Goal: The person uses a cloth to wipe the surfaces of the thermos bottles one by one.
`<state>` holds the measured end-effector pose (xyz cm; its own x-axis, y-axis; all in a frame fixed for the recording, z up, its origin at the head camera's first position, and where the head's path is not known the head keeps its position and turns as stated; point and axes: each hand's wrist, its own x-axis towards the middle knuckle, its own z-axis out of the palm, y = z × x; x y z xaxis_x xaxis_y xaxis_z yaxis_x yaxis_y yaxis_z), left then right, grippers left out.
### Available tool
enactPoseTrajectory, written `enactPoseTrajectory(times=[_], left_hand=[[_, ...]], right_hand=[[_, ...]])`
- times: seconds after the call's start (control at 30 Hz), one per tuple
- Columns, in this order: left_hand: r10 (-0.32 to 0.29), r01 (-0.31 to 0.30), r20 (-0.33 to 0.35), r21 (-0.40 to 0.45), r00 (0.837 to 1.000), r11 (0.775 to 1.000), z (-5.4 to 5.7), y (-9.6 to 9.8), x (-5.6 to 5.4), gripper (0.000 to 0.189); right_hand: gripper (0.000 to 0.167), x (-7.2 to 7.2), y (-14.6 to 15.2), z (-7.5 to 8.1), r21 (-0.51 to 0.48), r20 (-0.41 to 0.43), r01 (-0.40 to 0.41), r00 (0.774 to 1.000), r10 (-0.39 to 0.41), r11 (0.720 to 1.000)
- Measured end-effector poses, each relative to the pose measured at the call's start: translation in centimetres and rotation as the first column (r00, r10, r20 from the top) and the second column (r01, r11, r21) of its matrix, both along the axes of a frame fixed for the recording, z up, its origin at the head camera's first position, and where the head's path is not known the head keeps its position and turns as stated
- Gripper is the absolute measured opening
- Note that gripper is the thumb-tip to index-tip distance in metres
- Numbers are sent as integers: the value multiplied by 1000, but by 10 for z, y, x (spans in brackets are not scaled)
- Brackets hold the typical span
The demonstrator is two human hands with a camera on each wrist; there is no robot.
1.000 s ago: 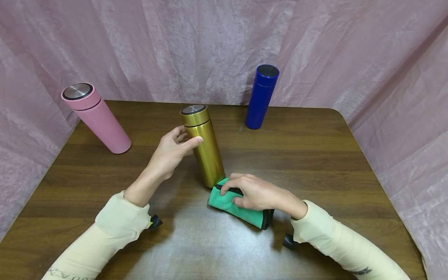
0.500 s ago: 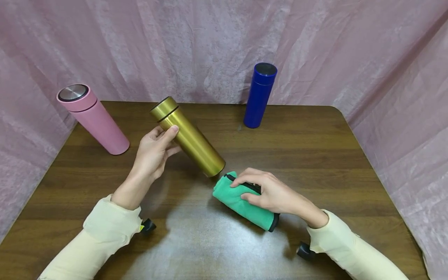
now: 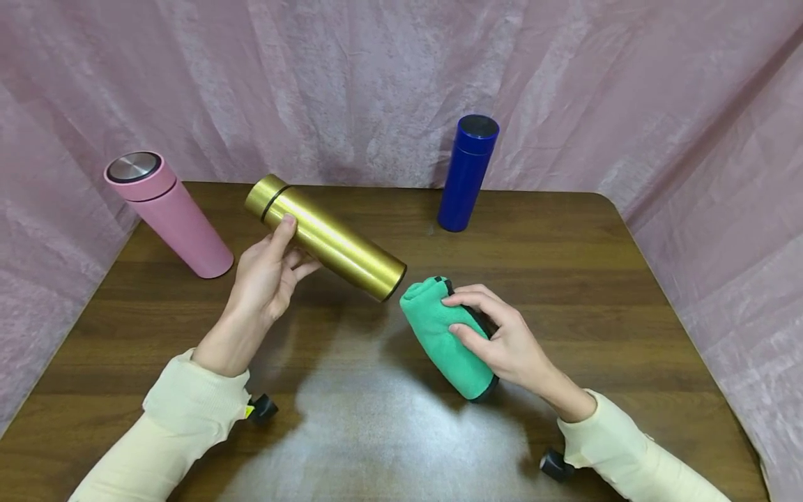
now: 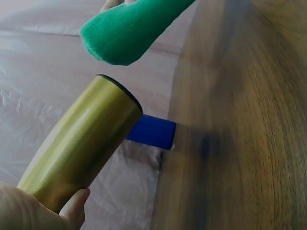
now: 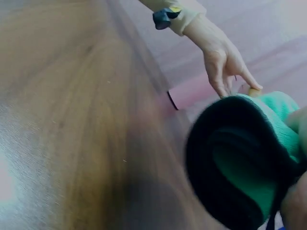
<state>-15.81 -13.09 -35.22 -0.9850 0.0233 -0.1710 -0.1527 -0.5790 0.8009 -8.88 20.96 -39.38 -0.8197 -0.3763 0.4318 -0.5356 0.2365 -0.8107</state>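
My left hand (image 3: pixel 266 279) grips a gold thermos bottle (image 3: pixel 332 240) near its capped end and holds it tilted above the table, its base pointing right. In the left wrist view the bottle's dark-rimmed base (image 4: pixel 122 91) points up toward a green cloth. My right hand (image 3: pixel 502 335) pinches that folded green cloth (image 3: pixel 439 335) with black edging, thumb on the near side and fingers over the top. A small gap separates the cloth from the bottle's base. The right wrist view shows the cloth's dark rolled end (image 5: pixel 225 163) close up.
A pink thermos bottle (image 3: pixel 178 223) stands upright at the table's left. Toward the back right, a blue bottle (image 3: pixel 465 178) stands upright near the edge. The wooden table (image 3: pixel 596 314) ends at pink curtains (image 3: pixel 376 90) behind and to the right.
The gold bottle has risen off the table and tipped over, its cap end swinging left. My right hand has lifted the cloth and turned it more upright, shifting it slightly right.
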Motion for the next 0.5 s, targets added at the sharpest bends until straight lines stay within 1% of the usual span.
enactPoseTrajectory(times=[0.1,0.2,0.33,0.5], left_hand=[[-8,7,18,56,1000,998,0,0,0,39],[-12,7,50,102,999,995,0,0,0,42],[-25,12,82,152,996,988,-1,1,1,46],[-55,36,94,196,994,980,-1,3,3,45]], right_hand=[[41,3,-6,-3,-95,-54,55,997,-60,994],[42,5,-13,-8,-166,-137,95,983,-119,981],[38,6,-24,-13,-216,-242,119,955,-172,969],[24,4,-39,-17,-231,-363,109,913,-189,967]])
